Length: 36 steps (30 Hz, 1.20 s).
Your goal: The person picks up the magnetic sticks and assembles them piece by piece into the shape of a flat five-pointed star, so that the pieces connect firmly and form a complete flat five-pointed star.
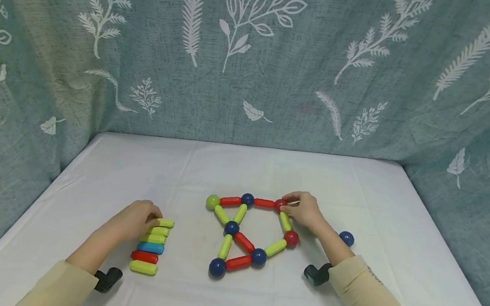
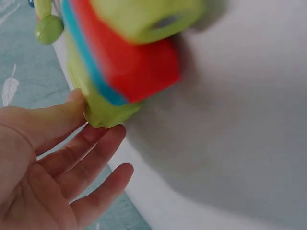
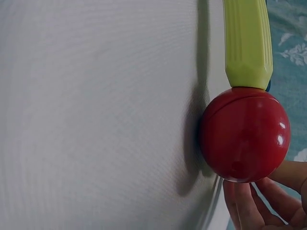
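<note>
My left hand (image 1: pixel 136 219) pinches the end of the farthest yellow-green stick (image 1: pixel 166 223) in a row on the table. Nearer in that row lie more yellow-green sticks, a blue stick (image 1: pixel 150 247) and a red stick (image 1: pixel 144 256). In the left wrist view the thumb and fingertips (image 2: pixel 115 134) meet at a yellow-green end. My right hand (image 1: pixel 306 212) holds the far red ball (image 1: pixel 279 205) of a flat figure of joined balls and sticks. Another red ball (image 3: pixel 244 136), with a yellow-green stick (image 3: pixel 248 43) attached, hides part of that hand in the right wrist view.
The figure also has a green ball (image 1: pixel 212 202) at its far left and several blue balls, such as the near one (image 1: pixel 217 267). A loose blue ball (image 1: pixel 346 238) lies beyond the right forearm. Patterned green cloth (image 1: pixel 250 99) hangs behind the white table (image 1: pixel 301 301).
</note>
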Tool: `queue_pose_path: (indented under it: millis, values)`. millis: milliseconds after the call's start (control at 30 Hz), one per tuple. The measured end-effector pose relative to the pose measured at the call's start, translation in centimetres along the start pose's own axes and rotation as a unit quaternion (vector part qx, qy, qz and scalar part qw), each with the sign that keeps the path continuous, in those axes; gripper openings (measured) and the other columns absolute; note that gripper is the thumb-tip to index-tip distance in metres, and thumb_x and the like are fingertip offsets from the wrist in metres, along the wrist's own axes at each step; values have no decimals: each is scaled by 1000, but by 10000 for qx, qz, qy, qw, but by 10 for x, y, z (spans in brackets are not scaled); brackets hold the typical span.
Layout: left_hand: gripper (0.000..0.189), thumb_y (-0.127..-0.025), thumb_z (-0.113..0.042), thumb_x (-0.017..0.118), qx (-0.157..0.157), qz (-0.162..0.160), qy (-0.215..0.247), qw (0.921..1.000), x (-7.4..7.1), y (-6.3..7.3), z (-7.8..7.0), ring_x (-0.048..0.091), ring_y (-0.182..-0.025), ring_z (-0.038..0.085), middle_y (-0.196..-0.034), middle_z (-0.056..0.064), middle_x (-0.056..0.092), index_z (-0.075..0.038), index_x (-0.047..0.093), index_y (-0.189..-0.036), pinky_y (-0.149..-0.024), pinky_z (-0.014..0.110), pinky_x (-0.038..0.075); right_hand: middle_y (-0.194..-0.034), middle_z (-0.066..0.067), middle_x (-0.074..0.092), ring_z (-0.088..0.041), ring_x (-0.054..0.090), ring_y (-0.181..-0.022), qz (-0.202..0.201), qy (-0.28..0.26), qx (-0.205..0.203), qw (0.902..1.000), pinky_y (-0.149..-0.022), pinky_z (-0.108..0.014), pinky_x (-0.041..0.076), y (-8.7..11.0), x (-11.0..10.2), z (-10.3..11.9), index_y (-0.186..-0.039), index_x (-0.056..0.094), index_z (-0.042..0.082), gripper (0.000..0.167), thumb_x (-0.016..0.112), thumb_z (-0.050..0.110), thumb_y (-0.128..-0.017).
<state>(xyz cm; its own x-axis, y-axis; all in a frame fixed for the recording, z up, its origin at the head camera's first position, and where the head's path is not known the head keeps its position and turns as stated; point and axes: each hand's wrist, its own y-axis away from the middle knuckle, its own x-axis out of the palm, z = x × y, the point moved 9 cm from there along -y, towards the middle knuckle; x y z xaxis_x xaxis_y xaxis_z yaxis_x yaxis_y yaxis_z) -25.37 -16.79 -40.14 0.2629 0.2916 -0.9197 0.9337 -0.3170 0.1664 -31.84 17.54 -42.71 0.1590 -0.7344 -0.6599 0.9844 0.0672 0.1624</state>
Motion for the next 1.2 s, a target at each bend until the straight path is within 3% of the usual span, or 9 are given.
queue_pose_path:
  millis: [200,400,600,767,933,1200]
  values:
    - [11,-86,-6,62,-42,-199,455,9988,-19,-19,-15,55,-76,20,-84,8,61,2,65,-92,-67,34,49,-107,-14,61,-25,58,-93,-9,16,-20,10000,-72,-29,51,0,-1,1,-109,63,1,29,68,11,-82]
    - [16,-87,-11,62,-204,-370,969,9944,-28,-59,-39,59,-82,25,-88,12,63,2,64,-96,-70,36,50,-107,-12,61,-25,58,-93,-22,20,43,10000,-72,-29,51,1,2,0,-109,64,2,29,69,11,-82]
    - [25,-88,-15,61,-739,-297,1283,9885,-13,-106,-61,59,-88,25,-98,14,63,3,64,-106,-73,34,49,-108,-12,60,-24,58,-92,-12,71,113,9999,-71,-28,51,0,2,0,-109,64,3,29,68,11,-82]
    - [28,-88,-20,62,-806,-354,1695,9816,4,-134,-88,58,-92,22,-102,12,63,0,65,-108,-76,31,49,-108,-11,60,-23,57,-90,-57,133,237,9996,-70,-28,50,1,1,-2,-109,64,4,29,69,12,-82]
    - [26,-87,-22,64,-899,-399,2106,9726,16,-147,-108,57,-91,21,-101,10,62,-2,67,-104,-76,31,48,-109,-12,60,-23,57,-91,-44,130,222,9997,-70,-28,50,0,0,-1,-110,64,3,29,68,12,-82]
    - [26,-86,-24,64,-1174,-221,2189,9684,29,-152,-117,56,-93,21,-106,10,61,-4,69,-103,-78,29,48,-109,-11,60,-23,58,-91,23,125,283,9995,-70,-28,50,-1,0,-2,-111,63,4,30,68,13,-83]
